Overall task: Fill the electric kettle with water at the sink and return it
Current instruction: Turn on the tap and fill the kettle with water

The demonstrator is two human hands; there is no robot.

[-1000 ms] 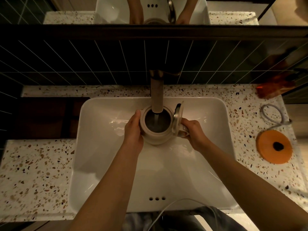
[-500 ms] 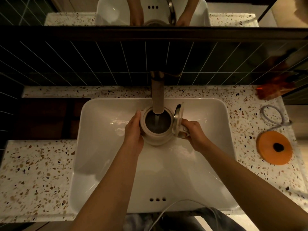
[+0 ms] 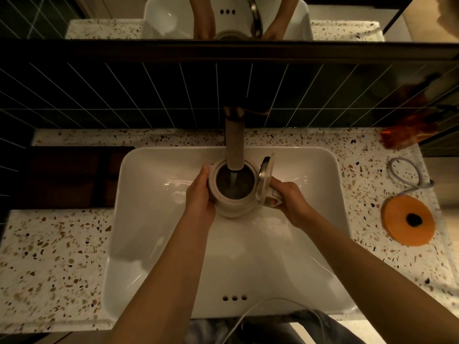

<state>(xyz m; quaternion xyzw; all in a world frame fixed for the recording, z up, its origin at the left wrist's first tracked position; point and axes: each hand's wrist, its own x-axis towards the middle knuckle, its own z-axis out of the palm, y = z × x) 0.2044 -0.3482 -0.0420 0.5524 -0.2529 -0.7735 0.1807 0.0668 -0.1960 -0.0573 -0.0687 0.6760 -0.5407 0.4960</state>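
A cream electric kettle (image 3: 234, 207) is held over the white sink basin (image 3: 173, 256), directly under the faucet spout (image 3: 234, 145). Its lid (image 3: 265, 180) stands flipped open on the right side. A stream of water falls from the spout into the kettle's dark opening. My left hand (image 3: 198, 197) cups the kettle's left wall. My right hand (image 3: 289, 201) grips the handle on the right. The orange kettle base (image 3: 408, 220) lies on the counter to the right of the sink.
A grey cord loop (image 3: 407, 173) lies behind the base. An orange-red object (image 3: 407, 135) sits at the back right corner. Terrazzo counter (image 3: 49, 264) flanks the sink. Dark tiled wall and a mirror rise behind. A white cable (image 3: 248, 316) hangs at the sink's front edge.
Nothing has visibly moved; both hands keep the kettle under the running water.
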